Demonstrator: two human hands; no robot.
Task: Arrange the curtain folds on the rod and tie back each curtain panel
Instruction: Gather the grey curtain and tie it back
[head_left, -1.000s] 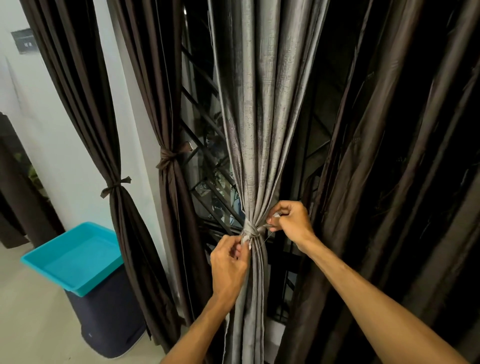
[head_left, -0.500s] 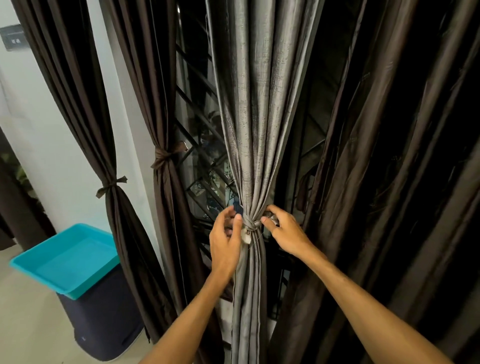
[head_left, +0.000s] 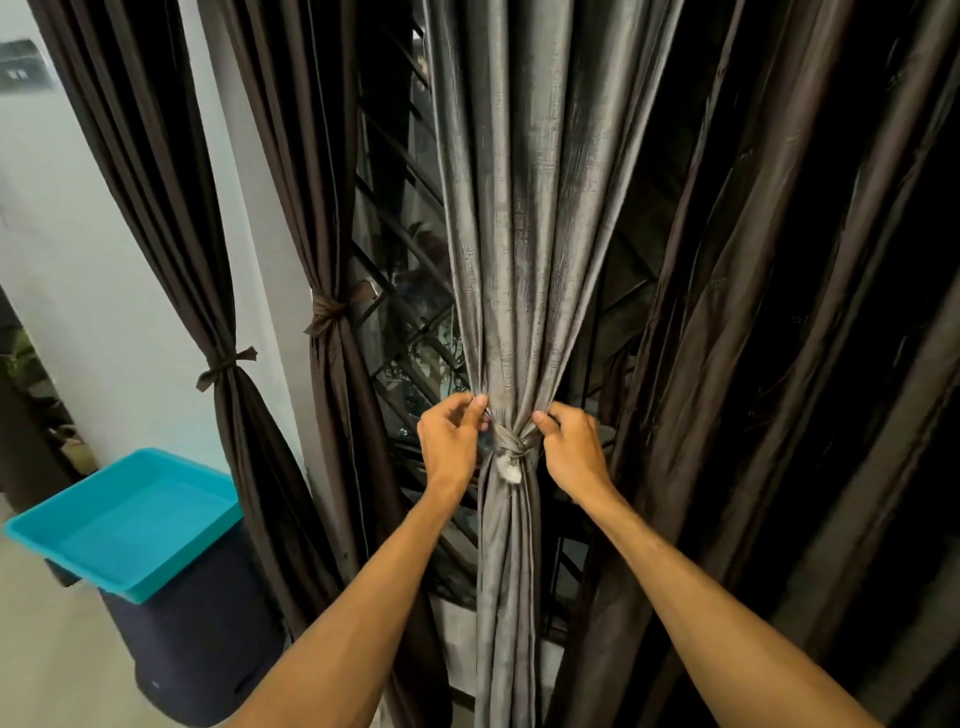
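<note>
A grey curtain panel (head_left: 519, 234) hangs in the middle, gathered at waist height by a knotted grey tie-back (head_left: 511, 449). My left hand (head_left: 449, 447) pinches the folds just left of the knot. My right hand (head_left: 571, 447) grips the folds just right of it. Two dark brown panels on the left, one (head_left: 218, 291) near the wall and one (head_left: 332, 364) by the window, are each bound with a brown tie. A loose dark brown panel (head_left: 779, 364) hangs on the right, with no tie in sight. The rod is out of view.
A window with a dark metal grille (head_left: 405, 332) lies behind the curtains. A turquoise tray (head_left: 124, 525) rests on a dark bin (head_left: 197, 654) at lower left, against the white wall (head_left: 78, 234). Pale floor shows at the bottom left.
My left hand rose from below the knot to the folds just left of it. My right hand shifted slightly, now gripping the fabric right of the knot. The tie-back looks knotted now.
</note>
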